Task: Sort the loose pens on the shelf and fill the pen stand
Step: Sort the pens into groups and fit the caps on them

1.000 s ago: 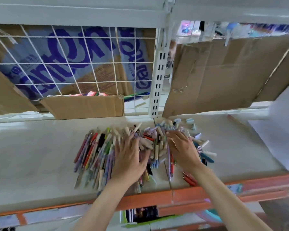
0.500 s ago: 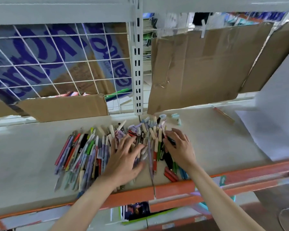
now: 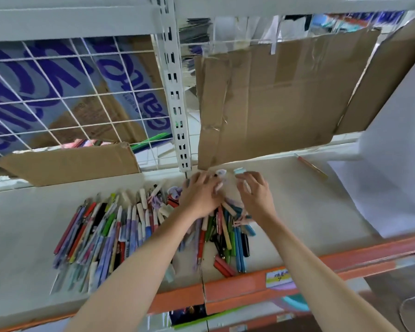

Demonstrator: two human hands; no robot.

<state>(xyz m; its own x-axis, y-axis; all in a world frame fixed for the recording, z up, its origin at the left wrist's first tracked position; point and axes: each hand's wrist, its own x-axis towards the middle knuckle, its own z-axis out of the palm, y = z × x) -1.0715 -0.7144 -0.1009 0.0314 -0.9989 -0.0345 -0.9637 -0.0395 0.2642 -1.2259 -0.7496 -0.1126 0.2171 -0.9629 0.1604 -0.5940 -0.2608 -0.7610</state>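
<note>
- Left hand and right hand, fingers loosely spread and gripping nothing, have reached further back, onto the far pens.
- Sorting continues; no stand visible.

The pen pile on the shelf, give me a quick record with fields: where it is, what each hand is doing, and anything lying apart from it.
pile: heap of loose multicoloured pens lying on the pale shelf board
left hand: left hand lies palm down on the far end of the pile, fingers spread
right hand: right hand hovers with curled fingers over the pile's right side; any grip is blurred
apart: single orange pencil lies alone near the back right
pen stand: not visible
</note>
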